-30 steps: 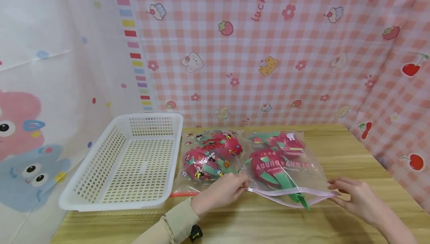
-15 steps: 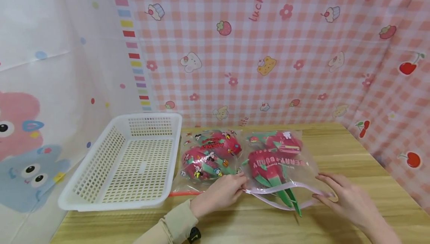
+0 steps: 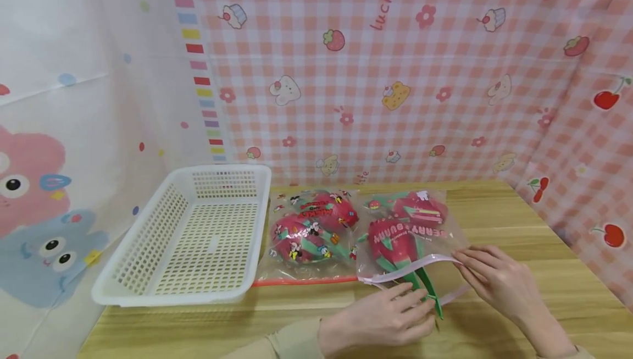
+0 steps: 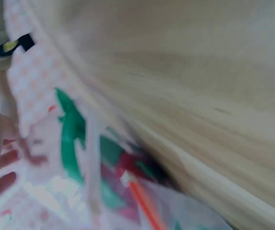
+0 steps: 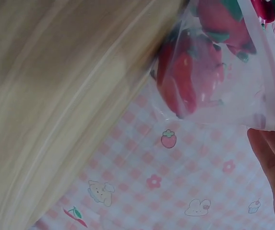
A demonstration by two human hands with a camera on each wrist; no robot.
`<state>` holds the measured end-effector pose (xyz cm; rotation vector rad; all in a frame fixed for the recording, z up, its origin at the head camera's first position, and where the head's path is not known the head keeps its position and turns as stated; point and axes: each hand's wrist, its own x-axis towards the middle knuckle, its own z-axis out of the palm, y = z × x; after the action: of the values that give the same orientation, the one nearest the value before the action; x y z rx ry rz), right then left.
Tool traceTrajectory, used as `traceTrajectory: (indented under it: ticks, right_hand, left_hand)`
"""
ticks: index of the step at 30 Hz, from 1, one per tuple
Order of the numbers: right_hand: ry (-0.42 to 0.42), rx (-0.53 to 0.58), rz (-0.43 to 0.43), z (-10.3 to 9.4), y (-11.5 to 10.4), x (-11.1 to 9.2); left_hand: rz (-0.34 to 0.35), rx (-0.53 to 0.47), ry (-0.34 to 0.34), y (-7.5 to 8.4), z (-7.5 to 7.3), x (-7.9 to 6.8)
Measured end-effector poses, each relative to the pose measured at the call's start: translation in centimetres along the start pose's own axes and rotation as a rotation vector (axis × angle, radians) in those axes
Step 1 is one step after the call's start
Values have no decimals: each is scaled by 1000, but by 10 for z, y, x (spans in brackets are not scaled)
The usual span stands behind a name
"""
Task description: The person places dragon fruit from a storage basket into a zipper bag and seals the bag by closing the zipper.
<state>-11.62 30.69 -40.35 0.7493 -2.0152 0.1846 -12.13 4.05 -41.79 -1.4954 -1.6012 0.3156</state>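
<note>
A clear zip bag (image 3: 447,241) with a lilac zip edge and "Berry Bunny" print lies on the table. Inside it are two red dragon fruits (image 3: 394,242) with green leaf tips; one long green tip (image 3: 426,282) sticks out of the bag's gaping mouth. My right hand (image 3: 499,279) pinches the zip edge at the right end, as the right wrist view also shows. At the mouth, my left hand (image 3: 390,315) has loosely bent, spread fingers close to the green tip; I cannot tell whether they touch it.
Left of it lies a second bag (image 3: 341,257) with a red zip edge and cartoon prints, holding two dragon fruits. A white plastic basket (image 3: 254,227) stands farther left. Patterned cloth (image 3: 306,122) hangs behind the wooden table (image 3: 514,221).
My left hand has let go of the zip edge's left corner and moved right to the bag's mouth. My right hand has shifted slightly left and up, lifting the upper edge.
</note>
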Motion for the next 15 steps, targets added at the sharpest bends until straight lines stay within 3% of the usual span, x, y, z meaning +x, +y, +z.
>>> traceTrajectory:
  ticks: [2, 4, 10, 15]
  right_hand:
    - [-11, -4, 3, -1, -1, 3]
    - [-33, -6, 9, -3, -3, 5]
    - [-47, 6, 15, -3, -5, 6]
    - [-69, 14, 36, -4, -6, 6]
  left_hand:
    - [63, -2, -34, 1, 7, 8]
    - [81, 14, -64, 2, 17, 14]
    - [77, 51, -32, 3, 43, 20]
    - [40, 64, -63, 8, 49, 24]
